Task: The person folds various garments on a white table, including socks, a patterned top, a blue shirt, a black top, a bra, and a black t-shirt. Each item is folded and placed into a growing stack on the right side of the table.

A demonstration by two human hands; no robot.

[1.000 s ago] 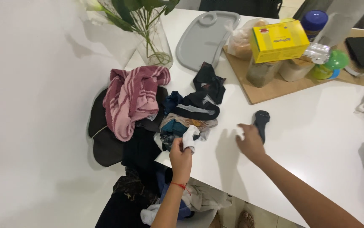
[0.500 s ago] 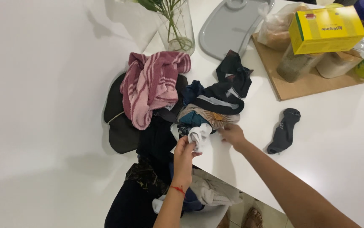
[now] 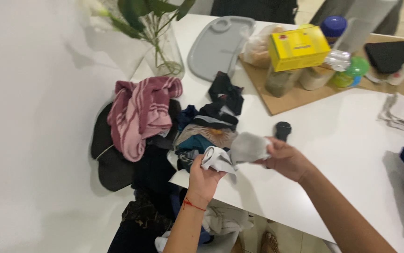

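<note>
I hold a white sock in my left hand and a grey sock in my right hand, both lifted just above the near edge of the desk, beside the pile of clothes. Each hand is closed around its own sock, so the 2 hang side by side, almost touching, easy to compare. My left forearm rises from below, palm turned up, fingers curled. My right arm reaches in from the right, wrist bent, thumb pinching the cloth. A dark sock lies on the desk just beyond my right hand.
</note>
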